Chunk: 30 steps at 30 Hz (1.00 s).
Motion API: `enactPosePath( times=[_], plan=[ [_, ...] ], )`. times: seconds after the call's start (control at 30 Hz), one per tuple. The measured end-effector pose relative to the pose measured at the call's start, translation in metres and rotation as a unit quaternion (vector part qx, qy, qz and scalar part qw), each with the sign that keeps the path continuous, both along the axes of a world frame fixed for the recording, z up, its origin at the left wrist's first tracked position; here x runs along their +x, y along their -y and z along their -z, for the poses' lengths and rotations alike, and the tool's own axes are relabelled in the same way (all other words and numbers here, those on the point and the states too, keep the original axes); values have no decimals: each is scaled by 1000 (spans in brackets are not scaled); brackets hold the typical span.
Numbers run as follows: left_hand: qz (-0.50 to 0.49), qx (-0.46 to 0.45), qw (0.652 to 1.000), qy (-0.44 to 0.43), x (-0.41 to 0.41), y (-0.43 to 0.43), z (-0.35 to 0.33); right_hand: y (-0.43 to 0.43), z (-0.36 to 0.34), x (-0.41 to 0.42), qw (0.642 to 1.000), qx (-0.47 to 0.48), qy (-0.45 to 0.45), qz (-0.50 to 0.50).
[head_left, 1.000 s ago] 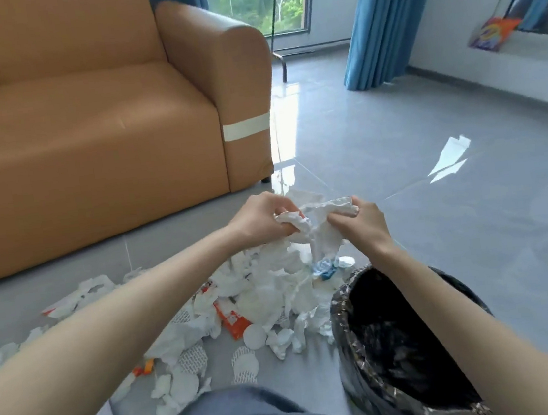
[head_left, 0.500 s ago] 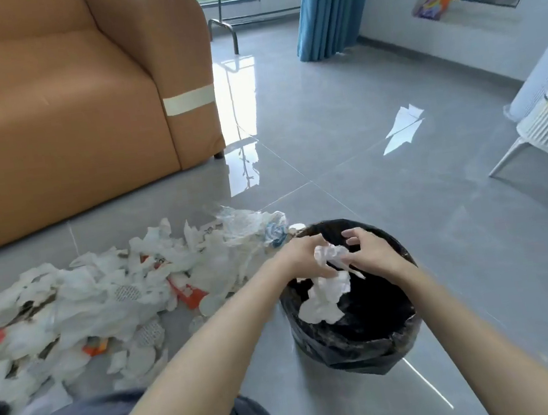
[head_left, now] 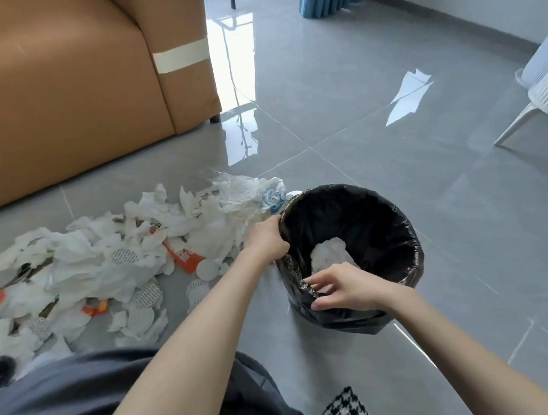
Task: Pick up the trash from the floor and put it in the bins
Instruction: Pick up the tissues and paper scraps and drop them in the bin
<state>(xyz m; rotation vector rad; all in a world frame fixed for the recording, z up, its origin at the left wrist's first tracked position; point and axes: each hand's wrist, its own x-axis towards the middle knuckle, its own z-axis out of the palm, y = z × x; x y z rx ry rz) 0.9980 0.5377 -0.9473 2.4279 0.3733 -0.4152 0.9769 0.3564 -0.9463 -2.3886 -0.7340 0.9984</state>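
Our left hand (head_left: 266,241) grips the far-left rim of the black-lined bin (head_left: 402,226); our right hand (head_left: 345,290), fingers spread and empty, hovers over the near rim above crumpled white paper (head_left: 330,254) inside.

Right hand (head_left: 348,289) hides part of crumpled paper (head_left: 328,252).

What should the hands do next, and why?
Probably the left hand should reach back to the pile of white paper scraps on the floor and gather another bunch. A white wad already lies inside the black-lined bin, the right hand looks empty over the rim, and plenty of litter is left beside the bin.
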Motion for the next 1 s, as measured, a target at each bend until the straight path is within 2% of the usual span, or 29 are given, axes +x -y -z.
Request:
enactPosePath(
  times=[0.13, 0.27, 0.57, 0.73, 0.8, 0.9, 1.0],
  plan=[
    [-15, -20, 999, 24, 4, -2, -4, -9, 4, 3, 997, 11, 65, -40],
    [-14, -61, 998, -10, 14, -22, -23, -27, 5, 20, 992, -1, 117, -42],
    [19, 62, 998, 4, 43, -121, -98, -120, 4, 75, 990, 29, 131, -39],
    [-40, 38, 998, 20, 25, -179, -114, -167, 4, 100, 986, 20, 149, -79],
    [-65, 37, 997, 22, 13, -197, -111, -179, -6, 110, 981, -21, 152, -122],
    [-94, 38, 995, 22, 1, -217, -105, -196, -33, 124, 942, -163, 188, -225],
    [-128, 27, 991, 36, -3, -227, -100, -218, -70, 127, 915, -212, 208, -274]
  ],
)
